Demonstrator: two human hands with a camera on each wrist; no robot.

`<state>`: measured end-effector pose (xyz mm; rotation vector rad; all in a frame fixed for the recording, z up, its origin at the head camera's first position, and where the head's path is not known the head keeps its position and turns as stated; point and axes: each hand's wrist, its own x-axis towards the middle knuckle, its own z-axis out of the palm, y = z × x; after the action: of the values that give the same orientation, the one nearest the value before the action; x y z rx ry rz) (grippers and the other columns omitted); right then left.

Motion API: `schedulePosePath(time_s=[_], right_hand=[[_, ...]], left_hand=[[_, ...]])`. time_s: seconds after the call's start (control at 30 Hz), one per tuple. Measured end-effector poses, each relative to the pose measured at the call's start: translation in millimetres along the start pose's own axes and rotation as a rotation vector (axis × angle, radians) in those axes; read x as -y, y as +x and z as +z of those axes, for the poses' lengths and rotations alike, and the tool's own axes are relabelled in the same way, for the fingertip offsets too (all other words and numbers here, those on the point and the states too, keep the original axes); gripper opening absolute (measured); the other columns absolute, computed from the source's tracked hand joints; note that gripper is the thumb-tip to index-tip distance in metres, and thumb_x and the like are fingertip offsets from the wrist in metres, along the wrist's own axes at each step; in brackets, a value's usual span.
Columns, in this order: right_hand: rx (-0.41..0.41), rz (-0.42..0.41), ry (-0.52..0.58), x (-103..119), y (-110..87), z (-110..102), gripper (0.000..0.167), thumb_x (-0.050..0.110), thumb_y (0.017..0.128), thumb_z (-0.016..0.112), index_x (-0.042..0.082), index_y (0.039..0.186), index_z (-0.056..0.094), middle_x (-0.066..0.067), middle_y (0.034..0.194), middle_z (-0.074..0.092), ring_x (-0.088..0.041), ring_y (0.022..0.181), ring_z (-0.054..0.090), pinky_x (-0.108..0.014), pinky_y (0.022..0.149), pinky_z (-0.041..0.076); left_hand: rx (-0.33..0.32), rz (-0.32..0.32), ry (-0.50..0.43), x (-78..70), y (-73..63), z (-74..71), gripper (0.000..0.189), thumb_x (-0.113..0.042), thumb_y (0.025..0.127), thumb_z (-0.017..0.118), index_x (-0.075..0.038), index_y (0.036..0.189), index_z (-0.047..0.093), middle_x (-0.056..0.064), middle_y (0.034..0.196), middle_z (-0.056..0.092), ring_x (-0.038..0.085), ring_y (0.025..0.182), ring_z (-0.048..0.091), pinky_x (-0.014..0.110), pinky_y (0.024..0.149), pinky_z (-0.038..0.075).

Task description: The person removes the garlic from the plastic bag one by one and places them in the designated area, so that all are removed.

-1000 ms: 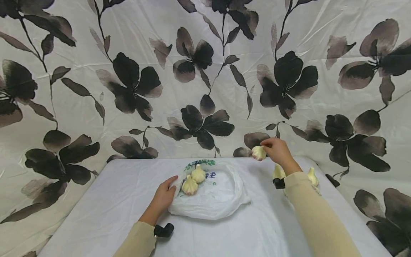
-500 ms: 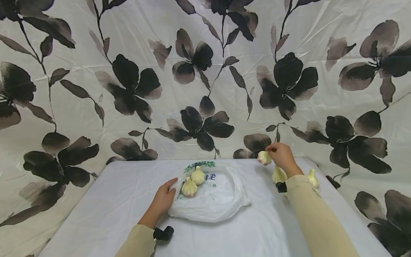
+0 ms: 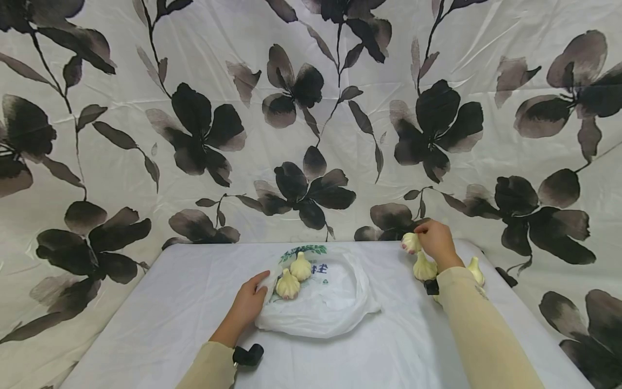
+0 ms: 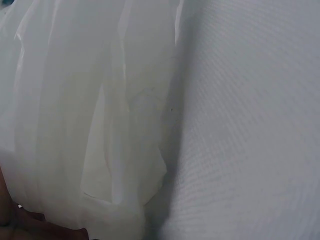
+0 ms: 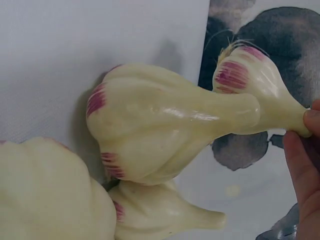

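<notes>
My right hand [image 3: 435,244] pinches a garlic bulb [image 3: 411,243] by its stem near the table's far right. In the right wrist view, the fingertips [image 5: 300,165] grip that stem, and the bulb's purple-streaked base points away from them. Below it stands another garlic bulb [image 5: 150,120], with more bulbs beside it. My left hand [image 3: 248,303] holds the left rim of a white plastic bag [image 3: 316,323], thumb toward the bag's inside. Two garlic bulbs [image 3: 288,285] lie inside the bag at its left. The left wrist view shows mostly the bag's outer wall [image 4: 105,120].
A garlic bulb [image 3: 475,271] stands to the right of my right forearm, and the sleeve partly hides others. White cloth covers the table [image 3: 194,275]. Behind it hangs a floral-patterned curtain [image 3: 340,216]. Each wrist carries a black camera [image 3: 248,355].
My right hand has moved right and slightly down with the pinched garlic bulb, to just above the standing bulbs. My left hand and the bag stay in place.
</notes>
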<state>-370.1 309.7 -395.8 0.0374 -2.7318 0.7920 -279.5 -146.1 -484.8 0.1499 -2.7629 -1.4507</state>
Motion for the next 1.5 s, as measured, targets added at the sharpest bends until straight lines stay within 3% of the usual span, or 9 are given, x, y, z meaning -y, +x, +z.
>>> schedulePosePath(time_s=[0.37,0.6,0.97,1.5], right_hand=[[0.030,0.090,-0.021,-3,-5.2,-3,0.026,0.005,0.089,0.052,-0.004,0.106,0.068,-0.025,0.108,0.066,-0.040,0.100,0.059,-0.049,0.084,0.050],[0.003,0.056,-0.072,-11,-7.9,0,0.023,0.004,0.087,0.053,-0.005,0.101,0.069,-0.025,0.103,0.068,-0.043,0.098,0.061,-0.052,0.086,0.049],[0.041,0.048,-0.082,-19,-11.1,6,0.023,0.001,0.086,0.051,-0.005,0.098,0.069,-0.024,0.101,0.068,-0.042,0.097,0.061,-0.052,0.085,0.049],[0.137,0.088,-0.091,-23,-5.6,2,0.030,0.002,0.090,0.047,-0.004,0.110,0.068,-0.027,0.116,0.065,-0.043,0.107,0.059,-0.052,0.091,0.049]], left_hand=[[-0.005,0.005,0.004,0.9,0.6,1.5,0.048,-0.012,0.099,0.043,-0.016,0.147,0.042,0.018,0.155,0.035,0.039,0.145,0.027,0.058,0.115,0.026],[-0.002,0.006,0.000,2.1,-0.2,2.6,0.048,-0.012,0.099,0.043,-0.016,0.147,0.043,0.017,0.155,0.035,0.039,0.145,0.027,0.057,0.115,0.026],[-0.018,-0.021,0.000,1.5,-3.8,4.7,0.048,-0.012,0.099,0.042,-0.016,0.147,0.042,0.017,0.155,0.035,0.038,0.145,0.027,0.057,0.115,0.026],[-0.017,0.010,0.006,1.3,-1.0,2.5,0.047,-0.011,0.099,0.042,-0.014,0.146,0.043,0.017,0.154,0.036,0.038,0.145,0.028,0.057,0.116,0.026]])
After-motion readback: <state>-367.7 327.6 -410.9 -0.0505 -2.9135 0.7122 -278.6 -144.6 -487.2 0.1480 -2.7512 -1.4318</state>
